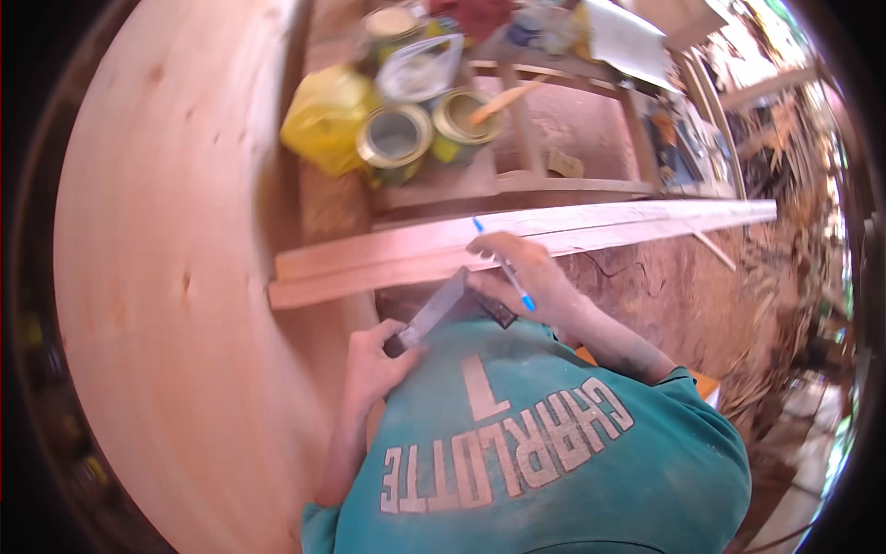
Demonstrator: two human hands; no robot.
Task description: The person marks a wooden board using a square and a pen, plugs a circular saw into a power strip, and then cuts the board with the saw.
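Note:
My left hand (376,358) is closed around one end of a flat, grey metal tool with a straight blade (437,307), which looks like a carpenter's square. A dark leg (493,308) slants from the blade's far end under my right hand; the joint is partly hidden. In my right hand (533,275) is a white pen with blue ends (514,276), gripped between the fingers. Just beyond both hands, two long pale wooden strips (397,249) lie side by side, running from the board at left toward the far right. My right fingertips are at their near edge.
A wide pale wooden board (166,277) fills the left side. Behind the strips stand open cans (394,138), a yellow plastic bag (328,115) and a wooden frame (574,185). A thin stick (714,247) lies at right, near dry leaves (789,148).

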